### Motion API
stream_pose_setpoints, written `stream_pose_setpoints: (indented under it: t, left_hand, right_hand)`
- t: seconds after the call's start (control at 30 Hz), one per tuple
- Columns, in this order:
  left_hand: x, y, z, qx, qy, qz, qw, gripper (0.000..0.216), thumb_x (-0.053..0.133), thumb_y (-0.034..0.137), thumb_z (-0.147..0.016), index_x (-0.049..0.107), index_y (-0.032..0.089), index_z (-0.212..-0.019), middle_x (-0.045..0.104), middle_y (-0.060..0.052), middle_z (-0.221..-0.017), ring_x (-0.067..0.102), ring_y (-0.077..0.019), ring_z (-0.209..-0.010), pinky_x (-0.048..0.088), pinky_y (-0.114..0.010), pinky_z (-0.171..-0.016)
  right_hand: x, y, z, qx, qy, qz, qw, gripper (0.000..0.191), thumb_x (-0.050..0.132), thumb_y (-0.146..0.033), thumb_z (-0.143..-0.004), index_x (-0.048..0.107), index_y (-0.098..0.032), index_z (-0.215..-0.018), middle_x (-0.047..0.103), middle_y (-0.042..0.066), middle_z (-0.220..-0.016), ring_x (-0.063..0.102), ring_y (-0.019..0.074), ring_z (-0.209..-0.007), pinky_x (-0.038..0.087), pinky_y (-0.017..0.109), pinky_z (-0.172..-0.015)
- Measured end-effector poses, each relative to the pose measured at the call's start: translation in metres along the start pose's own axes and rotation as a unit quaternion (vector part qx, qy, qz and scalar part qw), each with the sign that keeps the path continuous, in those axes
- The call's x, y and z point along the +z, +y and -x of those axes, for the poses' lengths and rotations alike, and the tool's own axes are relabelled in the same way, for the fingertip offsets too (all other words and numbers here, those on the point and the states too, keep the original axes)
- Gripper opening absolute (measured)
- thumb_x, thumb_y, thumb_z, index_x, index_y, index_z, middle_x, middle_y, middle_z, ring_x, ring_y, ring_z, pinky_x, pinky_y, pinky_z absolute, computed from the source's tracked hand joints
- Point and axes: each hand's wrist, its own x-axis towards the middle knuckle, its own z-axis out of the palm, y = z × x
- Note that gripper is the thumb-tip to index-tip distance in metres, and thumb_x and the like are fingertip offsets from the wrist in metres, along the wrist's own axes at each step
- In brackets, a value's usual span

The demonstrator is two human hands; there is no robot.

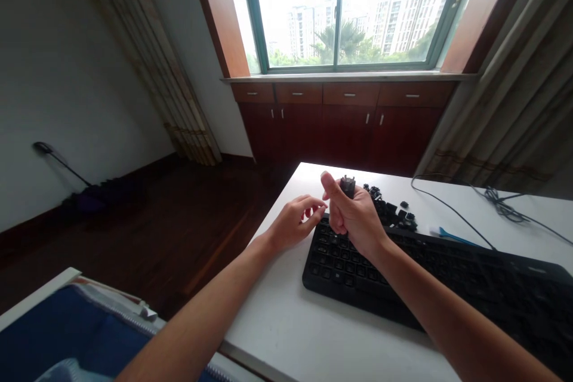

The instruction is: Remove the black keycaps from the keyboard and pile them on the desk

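Right of the frame's centre, the right hand point(358, 215) is closed around a small black pronged piece point(347, 187), which looks light, stiff and best gripped by its solid body, clear of the prongs. The left hand point(293, 221) curls loosely on the table point(286, 316); whether it pinches anything I cannot tell. The black keyboard point(329, 286), lower right, seems rigid and light, safest held by its rim.

Counted two hands point(295, 221) point(356, 212) center, one keyboard point(478, 268) lower right, one blue tool point(459, 237) right, four drawers point(298, 94) upper center, two curtains point(145, 54) point(510, 107). Can't count small black pieces point(391, 215).
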Motion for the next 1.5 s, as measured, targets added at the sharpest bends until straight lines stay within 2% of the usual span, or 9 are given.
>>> stream_pose_setpoints:
  t: [0.1, 0.2, 0.33, 0.6, 0.8, 0.97, 1.13, 1.3, 1.5]
  left_hand:
    - [0.001, 0.000, 0.000, -0.002, -0.002, -0.001, 1.000, 0.017, 0.055, 0.027, -0.098, 0.069, 0.017, -0.098, 0.066, -0.004, -0.087, 0.057, -0.0131, -0.072, 0.049, -0.027, -0.070]
    - [0.001, -0.001, 0.000, -0.004, -0.005, 0.000, 1.000, 0.017, 0.054, 0.026, -0.098, 0.069, 0.017, -0.099, 0.066, -0.004, -0.088, 0.057, -0.0136, -0.074, 0.049, -0.027, -0.070]
    - [0.002, -0.001, 0.000, -0.005, -0.008, 0.004, 1.000, 0.019, 0.053, 0.028, -0.099, 0.068, 0.017, -0.103, 0.065, -0.004, -0.087, 0.057, -0.0139, -0.074, 0.049, -0.027, -0.069]
    - [0.004, -0.004, 0.000, -0.008, -0.002, 0.003, 1.000, 0.017, 0.055, 0.027, -0.097, 0.068, 0.018, -0.103, 0.066, -0.003, -0.089, 0.057, -0.0136, -0.073, 0.048, -0.026, -0.067]
    - [0.004, -0.007, 0.000, -0.024, 0.017, -0.006, 1.000, 0.018, 0.053, 0.023, -0.096, 0.068, 0.017, -0.105, 0.068, -0.005, -0.096, 0.059, -0.0147, -0.078, 0.048, -0.027, -0.067]
    - [0.005, -0.007, 0.000, -0.032, 0.024, -0.009, 0.999, 0.016, 0.053, 0.024, -0.096, 0.067, 0.017, -0.101, 0.067, -0.003, -0.088, 0.056, -0.0128, -0.071, 0.047, -0.026, -0.065]
    - [0.005, -0.008, 0.001, -0.035, 0.024, -0.010, 0.999, 0.018, 0.055, 0.023, -0.095, 0.067, 0.018, -0.107, 0.069, -0.004, -0.096, 0.059, -0.0135, -0.074, 0.047, -0.026, -0.065]
    - [0.005, -0.006, 0.001, -0.037, 0.028, -0.017, 0.999, 0.020, 0.054, 0.030, -0.098, 0.068, 0.018, -0.104, 0.067, -0.003, -0.087, 0.057, -0.0130, -0.069, 0.047, -0.026, -0.064]
    - [0.006, -0.002, 0.002, -0.034, 0.018, -0.029, 0.999, 0.023, 0.054, 0.035, -0.099, 0.069, 0.020, -0.107, 0.067, -0.003, -0.084, 0.058, -0.0134, -0.069, 0.048, -0.025, -0.063]
  right_hand:
    - [-0.004, 0.008, -0.003, 0.000, -0.011, -0.024, 1.000, 0.059, 0.067, -0.062, -0.086, 0.047, -0.020, -0.050, 0.040, -0.007, -0.038, 0.038, 0.0072, -0.037, 0.036, 0.023, -0.044]
    - [-0.009, 0.015, -0.001, -0.031, 0.001, 0.002, 1.000, 0.055, 0.068, -0.056, -0.088, 0.050, -0.020, -0.052, 0.049, -0.004, -0.045, 0.045, 0.0084, -0.042, 0.042, 0.025, -0.049]
    - [-0.011, 0.017, 0.002, -0.040, 0.008, -0.018, 0.999, 0.039, 0.073, -0.051, -0.086, 0.055, -0.021, -0.067, 0.044, -0.009, -0.046, 0.037, 0.0072, -0.041, 0.035, 0.023, -0.044]
    - [0.003, -0.003, 0.007, -0.058, -0.038, -0.036, 0.997, 0.060, 0.069, -0.046, -0.087, 0.036, -0.021, -0.044, 0.030, -0.008, -0.038, 0.028, 0.0061, -0.036, 0.024, 0.027, -0.041]
    - [0.002, 0.019, 0.005, -0.030, -0.045, 0.005, 0.999, 0.051, 0.076, -0.051, -0.078, 0.048, -0.021, -0.047, 0.035, -0.007, -0.040, 0.028, 0.0064, -0.036, 0.018, 0.026, -0.037]
    - [0.001, 0.017, 0.004, -0.033, -0.042, -0.005, 0.999, 0.059, 0.072, -0.054, -0.081, 0.037, -0.022, -0.045, 0.029, -0.008, -0.040, 0.025, 0.0057, -0.036, 0.019, 0.026, -0.038]
    - [0.004, 0.022, 0.005, -0.015, -0.049, 0.019, 0.998, 0.056, 0.073, -0.055, -0.080, 0.043, -0.021, -0.047, 0.035, -0.007, -0.040, 0.028, 0.0061, -0.035, 0.018, 0.025, -0.036]
    - [-0.008, -0.014, -0.001, -0.028, -0.031, 0.046, 0.998, 0.048, 0.073, -0.050, -0.084, 0.044, -0.022, -0.058, 0.037, -0.009, -0.045, 0.031, 0.0063, -0.038, 0.025, 0.023, -0.038]
    - [-0.064, -0.061, -0.018, -0.049, 0.040, 0.225, 0.972, 0.057, 0.063, -0.061, -0.089, 0.055, -0.019, -0.052, 0.053, -0.001, -0.048, 0.049, 0.0093, -0.044, 0.042, 0.024, -0.047]
